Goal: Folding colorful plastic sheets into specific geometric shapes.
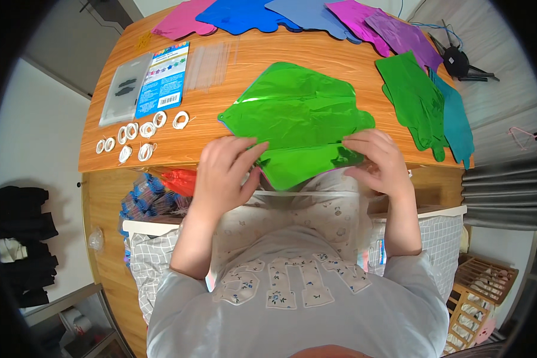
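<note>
A flat, shiny green foil balloon lies at the table's front, its near corner hanging past the edge. Thin blue and pink edges show under it, so other foil sheets seem to lie beneath. My left hand grips its near left edge, fingers on top and thumb at the side. On the near right edge, my right hand has its fingertips on the foil with the thumb underneath. Fold lines cross the green surface.
Pink, blue and purple foil pieces line the far edge. More green foil and teal foil lie right, near a black router. White string coils, clear sticks and a blue packaging card sit left.
</note>
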Tool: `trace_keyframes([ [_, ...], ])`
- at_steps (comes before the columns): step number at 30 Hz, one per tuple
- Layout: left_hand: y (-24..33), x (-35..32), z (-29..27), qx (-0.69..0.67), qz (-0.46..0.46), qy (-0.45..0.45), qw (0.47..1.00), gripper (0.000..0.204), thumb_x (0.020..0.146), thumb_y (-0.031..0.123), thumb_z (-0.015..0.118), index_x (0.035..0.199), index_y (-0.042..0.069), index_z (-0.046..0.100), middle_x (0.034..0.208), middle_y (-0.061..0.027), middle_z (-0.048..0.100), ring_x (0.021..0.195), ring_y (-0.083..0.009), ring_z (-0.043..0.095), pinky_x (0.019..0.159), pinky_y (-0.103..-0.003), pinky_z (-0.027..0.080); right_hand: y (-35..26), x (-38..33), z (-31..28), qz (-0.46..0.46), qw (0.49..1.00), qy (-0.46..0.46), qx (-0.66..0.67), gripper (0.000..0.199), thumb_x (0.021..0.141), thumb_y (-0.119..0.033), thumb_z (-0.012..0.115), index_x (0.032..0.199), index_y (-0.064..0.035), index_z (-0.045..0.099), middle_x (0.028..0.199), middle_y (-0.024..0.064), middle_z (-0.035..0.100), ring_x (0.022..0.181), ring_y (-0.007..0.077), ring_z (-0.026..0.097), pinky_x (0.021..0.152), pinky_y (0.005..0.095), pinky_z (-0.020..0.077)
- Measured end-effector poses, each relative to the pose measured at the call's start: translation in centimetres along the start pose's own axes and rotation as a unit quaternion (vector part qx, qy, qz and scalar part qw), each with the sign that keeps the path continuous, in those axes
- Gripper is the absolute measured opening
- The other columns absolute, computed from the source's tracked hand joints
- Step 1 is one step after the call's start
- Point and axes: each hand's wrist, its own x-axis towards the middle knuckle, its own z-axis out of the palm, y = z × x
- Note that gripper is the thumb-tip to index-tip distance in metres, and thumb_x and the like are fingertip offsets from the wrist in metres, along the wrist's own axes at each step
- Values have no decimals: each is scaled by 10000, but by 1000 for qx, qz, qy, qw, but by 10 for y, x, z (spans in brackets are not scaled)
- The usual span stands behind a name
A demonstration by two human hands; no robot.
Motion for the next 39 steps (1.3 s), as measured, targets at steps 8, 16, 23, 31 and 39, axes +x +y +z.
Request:
trace_keyframes([
  [8, -42, 29, -64, 5, -66, -101, 993, 432, 869, 156, 760, 1291, 99, 682, 1357, -113, 644, 1221, -332, 603, 1022, -455, 465, 34, 4, -25, 89, 996, -5, 0, 619, 786, -69, 816, 1369, -53, 606, 1304, 141, 653, 1242, 310, 595, 1094, 433, 443],
  [16, -70, 63, -61, -25, -111, -231, 966, 417, 875, 133, 768, 1286, 119, 699, 1173, -130, 733, 1065, -310, 677, 940, -434, 489, 56, 11, -26, 126, 988, -55, 68, 724, 783, -1, 821, 1448, -68, 544, 1401, 114, 609, 1338, 275, 547, 1147, 394, 413],
  [23, -79, 66, -50, -62, -92, -187, 976, 267, 854, 111, 776, 1120, 83, 767, 976, -107, 762, 842, -282, 704, 813, -381, 506, 62, 8, -23, 134, 987, -55, 66, 700, 780, 1, 825, 1427, -60, 562, 1382, 115, 615, 1322, 274, 558, 1138, 392, 418],
  [31, -90, 52, -46, -44, -53, -157, 985, 252, 836, 133, 786, 1083, 80, 782, 1002, -78, 758, 940, -274, 695, 885, -398, 476, 62, 8, -21, 124, 989, -42, 67, 664, 788, -8, 815, 1406, -54, 576, 1361, 114, 620, 1308, 274, 559, 1135, 391, 414],
  [39, -39, 48, -55, 27, 52, -174, 983, 581, 737, 259, 852, 1291, 176, 696, 1229, -18, 668, 1164, -240, 599, 999, -427, 414, 29, 10, -17, 74, 997, 13, 22, 395, 859, 6, 707, 1249, -34, 662, 1186, 124, 674, 1132, 286, 620, 991, 383, 478],
])
